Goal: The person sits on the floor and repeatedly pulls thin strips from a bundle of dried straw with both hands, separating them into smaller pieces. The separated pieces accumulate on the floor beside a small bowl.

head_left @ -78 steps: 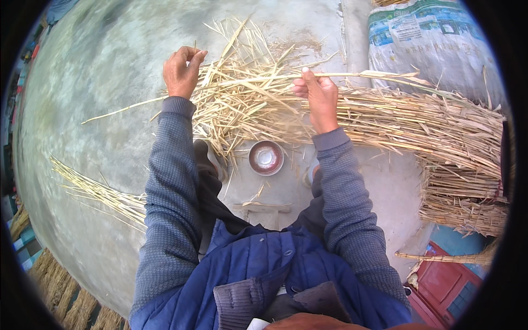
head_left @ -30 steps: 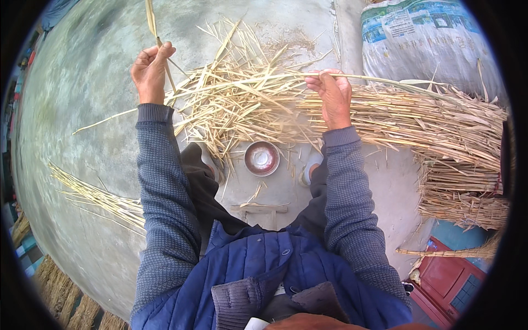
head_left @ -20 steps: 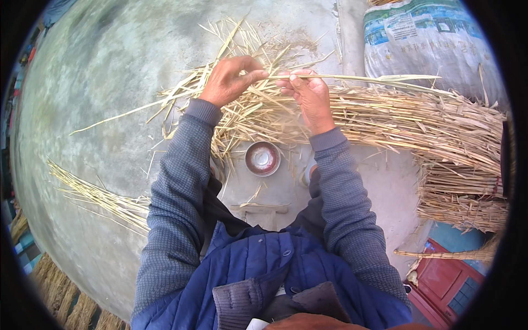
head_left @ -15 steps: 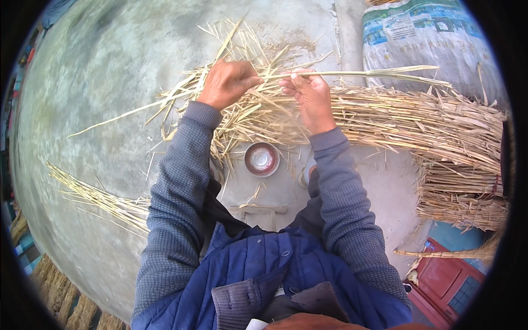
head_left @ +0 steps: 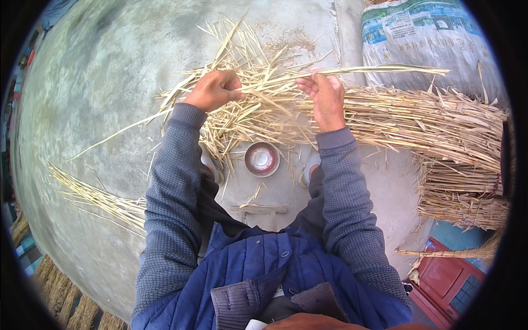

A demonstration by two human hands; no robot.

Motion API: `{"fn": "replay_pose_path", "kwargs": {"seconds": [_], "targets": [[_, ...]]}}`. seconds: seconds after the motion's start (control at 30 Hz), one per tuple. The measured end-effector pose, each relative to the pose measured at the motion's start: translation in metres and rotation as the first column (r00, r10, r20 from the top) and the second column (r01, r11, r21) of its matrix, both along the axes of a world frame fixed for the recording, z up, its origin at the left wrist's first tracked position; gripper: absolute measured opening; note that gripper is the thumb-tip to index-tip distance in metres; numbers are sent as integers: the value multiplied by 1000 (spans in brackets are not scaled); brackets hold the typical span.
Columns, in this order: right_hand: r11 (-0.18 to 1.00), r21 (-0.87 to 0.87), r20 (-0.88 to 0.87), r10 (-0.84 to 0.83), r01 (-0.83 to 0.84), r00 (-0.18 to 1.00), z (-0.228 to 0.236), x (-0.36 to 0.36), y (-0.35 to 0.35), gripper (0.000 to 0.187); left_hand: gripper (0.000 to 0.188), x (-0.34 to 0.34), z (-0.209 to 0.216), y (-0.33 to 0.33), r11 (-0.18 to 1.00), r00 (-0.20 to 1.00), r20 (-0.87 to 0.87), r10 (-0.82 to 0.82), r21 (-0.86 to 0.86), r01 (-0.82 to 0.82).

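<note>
A long dry stalk (head_left: 369, 70) stretches sideways between my hands, its leafy end reaching right toward the sack. My left hand (head_left: 214, 91) is closed on the stalk's left part, and its thin tip trails down to the left over the floor. My right hand (head_left: 324, 98) pinches it between thumb and fingers farther right. Beneath both hands spreads a loose heap of straw-coloured leaf peelings (head_left: 247, 118). Just below that heap stands a small round metal bowl (head_left: 262, 159), reddish inside with a pale bottom.
A thick pile of dry stalks (head_left: 407, 118) lies to the right. Behind it is a white and blue woven sack (head_left: 429, 44). Thin pale stalks (head_left: 102, 199) rest on the concrete floor at left. A broom-like bundle (head_left: 445, 253) and a red panel (head_left: 448, 272) are lower right.
My hands have moved apart, the left one leftward and slightly down, the right one rightward and slightly down. The stalk is still held in both.
</note>
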State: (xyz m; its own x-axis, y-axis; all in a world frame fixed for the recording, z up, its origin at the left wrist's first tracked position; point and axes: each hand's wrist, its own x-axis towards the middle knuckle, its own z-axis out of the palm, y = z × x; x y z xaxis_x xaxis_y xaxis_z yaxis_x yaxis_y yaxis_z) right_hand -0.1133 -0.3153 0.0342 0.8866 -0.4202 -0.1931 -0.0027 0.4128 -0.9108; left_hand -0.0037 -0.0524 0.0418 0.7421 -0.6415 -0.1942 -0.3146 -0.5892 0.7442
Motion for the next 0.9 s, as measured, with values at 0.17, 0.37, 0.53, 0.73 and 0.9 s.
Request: {"fn": "replay_pose_path", "kwargs": {"seconds": [0.17,0.37,0.53,0.73,0.9], "targets": [[998,11,100,54,-55,994,6,-3,16,17,23,-21,-14,-45,959,998,58,33,-283,-15],[997,42,81,68,-71,994,2,-3,24,19,24,-34,-16,-63,905,974,164,156,-418,-75],[990,39,1,137,-137,991,2,-4,27,25,24,-39,-19,-66,900,959,196,207,-423,-108],[990,-3,22,139,-139,990,8,-3,32,32,23,-39,-21,-66,822,960,-58,275,-504,-266],[997,11,38,81,-82,996,7,-2,35,31,22,-40,-20,-65,821,937,133,322,-532,-206]]}}
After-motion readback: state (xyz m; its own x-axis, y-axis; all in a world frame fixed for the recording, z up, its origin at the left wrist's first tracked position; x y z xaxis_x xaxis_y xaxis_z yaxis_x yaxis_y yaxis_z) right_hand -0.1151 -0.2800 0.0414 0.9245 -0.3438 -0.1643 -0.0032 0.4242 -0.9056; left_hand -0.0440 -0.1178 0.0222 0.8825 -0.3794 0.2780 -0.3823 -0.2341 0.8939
